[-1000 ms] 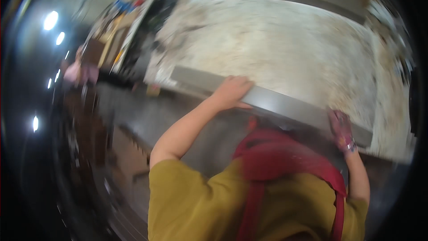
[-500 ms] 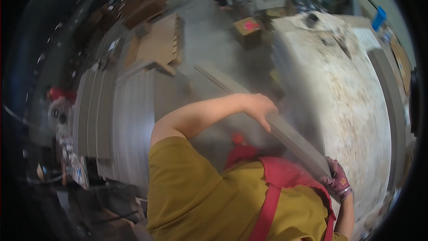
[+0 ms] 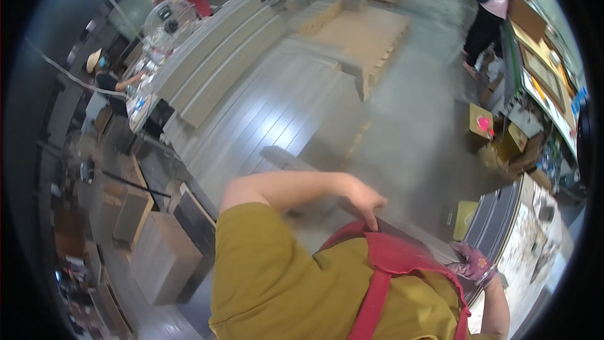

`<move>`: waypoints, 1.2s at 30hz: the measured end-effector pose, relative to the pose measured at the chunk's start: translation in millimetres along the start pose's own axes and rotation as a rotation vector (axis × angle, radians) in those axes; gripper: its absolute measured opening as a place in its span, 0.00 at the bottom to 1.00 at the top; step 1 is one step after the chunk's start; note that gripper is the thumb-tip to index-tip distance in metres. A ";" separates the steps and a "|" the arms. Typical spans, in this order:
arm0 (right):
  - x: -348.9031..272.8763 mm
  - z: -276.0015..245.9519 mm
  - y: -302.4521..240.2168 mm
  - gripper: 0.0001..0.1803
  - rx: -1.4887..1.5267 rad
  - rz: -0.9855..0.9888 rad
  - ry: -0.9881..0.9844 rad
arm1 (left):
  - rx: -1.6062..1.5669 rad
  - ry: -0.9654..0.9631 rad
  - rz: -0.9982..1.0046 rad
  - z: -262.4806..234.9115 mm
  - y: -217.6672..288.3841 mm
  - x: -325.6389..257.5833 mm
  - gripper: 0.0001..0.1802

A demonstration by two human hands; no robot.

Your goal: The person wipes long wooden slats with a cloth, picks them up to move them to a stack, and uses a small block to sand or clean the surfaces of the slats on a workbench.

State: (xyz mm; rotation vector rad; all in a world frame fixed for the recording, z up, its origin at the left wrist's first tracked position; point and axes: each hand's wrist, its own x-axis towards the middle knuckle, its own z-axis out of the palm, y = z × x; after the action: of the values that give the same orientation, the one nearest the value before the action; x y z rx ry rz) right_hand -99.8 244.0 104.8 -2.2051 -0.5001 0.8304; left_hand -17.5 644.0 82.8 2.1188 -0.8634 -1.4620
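A long grey plank [image 3: 412, 234] lies slantwise across the front of my body, its far end reaching out to the left past my forearm. My bare left hand [image 3: 365, 201] grips the plank near its middle, thumb and fingers closed over the edge. At the plank's near right end, my right hand [image 3: 473, 266], in a patterned purple-pink glove, is closed around it. Beyond the far end, a broad stack of grey planks [image 3: 251, 110] has a shiny top. Part of the held plank is hidden behind my left arm and red apron.
At right stands a stained white worktable [image 3: 522, 239] with dark grey strips along its edge. A yellow box [image 3: 465, 217] sits beside it. Ahead are a cardboard-topped pallet [image 3: 371, 31] and a person [image 3: 494, 0] in pink. Two more people work near a fan [image 3: 168, 22]. A box-shaped block [image 3: 165, 258] stands left.
My view and body have turned left, away from the worktable, so the plank stack now lies ahead. The plank has swung along, with both hands still on it.
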 end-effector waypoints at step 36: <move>672.4 -243.9 -183.6 0.33 -0.481 -0.872 0.612 | -0.706 1.320 -0.797 -47.9 -162.0 -110.2 0.45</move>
State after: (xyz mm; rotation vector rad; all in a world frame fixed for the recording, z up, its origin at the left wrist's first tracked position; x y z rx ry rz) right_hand 532.3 625.6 94.3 -2.1505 -1.2863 -0.4525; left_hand 40.1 836.7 68.5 2.1900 0.8994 -0.1907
